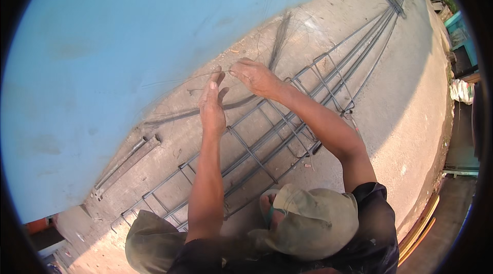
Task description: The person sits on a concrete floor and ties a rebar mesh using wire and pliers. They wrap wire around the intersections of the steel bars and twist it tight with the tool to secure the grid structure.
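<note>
My right hand point(255, 76) is closed, its fingertips pinching a thin tie wire point(174, 80). That wire stretches leftward past the fingertips of my left hand point(211, 104). The left fingers are stretched out with the thumb apart; the wire crosses them, and I see no firm grip there. Below both hands lies a long rebar cage point(251, 153), made of straight bars with square stirrups, running from lower left to upper right. A bundle of loose wire point(280, 43) lies behind my right hand, and a darker bunch of wire point(177, 116) passes behind the left.
A blue wall point(102, 33) rises along the left. Two metal pipes point(126, 161) lie at its foot. The cage's bars gather at stirrups point(395, 6) far off on the concrete floor point(405, 110). My bent knee point(318, 217) is close to the cage. Yellow strips point(422, 228) lie at the right.
</note>
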`<state>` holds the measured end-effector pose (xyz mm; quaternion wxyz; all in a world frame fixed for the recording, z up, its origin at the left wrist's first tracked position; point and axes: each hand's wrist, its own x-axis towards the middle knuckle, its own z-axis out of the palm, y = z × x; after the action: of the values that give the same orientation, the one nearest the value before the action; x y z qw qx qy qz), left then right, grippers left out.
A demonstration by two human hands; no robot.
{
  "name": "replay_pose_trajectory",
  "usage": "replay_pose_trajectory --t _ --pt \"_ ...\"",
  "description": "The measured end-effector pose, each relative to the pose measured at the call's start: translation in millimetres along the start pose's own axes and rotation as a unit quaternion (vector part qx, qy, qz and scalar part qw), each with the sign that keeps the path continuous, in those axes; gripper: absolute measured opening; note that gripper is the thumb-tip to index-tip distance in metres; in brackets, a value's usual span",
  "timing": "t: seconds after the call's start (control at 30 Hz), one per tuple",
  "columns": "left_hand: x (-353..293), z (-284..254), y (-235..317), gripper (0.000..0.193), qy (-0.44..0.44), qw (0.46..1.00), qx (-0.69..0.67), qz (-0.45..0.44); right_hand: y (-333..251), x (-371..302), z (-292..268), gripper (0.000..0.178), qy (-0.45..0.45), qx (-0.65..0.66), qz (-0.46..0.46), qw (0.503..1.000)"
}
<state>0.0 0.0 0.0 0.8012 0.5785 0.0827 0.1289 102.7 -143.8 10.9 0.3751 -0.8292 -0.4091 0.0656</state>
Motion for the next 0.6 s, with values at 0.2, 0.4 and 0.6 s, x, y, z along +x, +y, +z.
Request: replay_pose_trajectory --t 0.2,0.4,0.6 --pt "15 0 -10 0.03 0.117 0.969 -0.219 0.018 35 9 14 0.022 -0.096 -0.202 -0.043 0.974" --pt "-9 -53 52 0.038 0.229 0.928 -0.294 0.011 208 0 -43 0.032 -0.103 -0.431 0.127 0.887" --pt "-96 -179 121 0.041 0.237 0.918 -0.226 0.222 251 19 -82 0.039 -0.069 -0.469 0.225 0.851"
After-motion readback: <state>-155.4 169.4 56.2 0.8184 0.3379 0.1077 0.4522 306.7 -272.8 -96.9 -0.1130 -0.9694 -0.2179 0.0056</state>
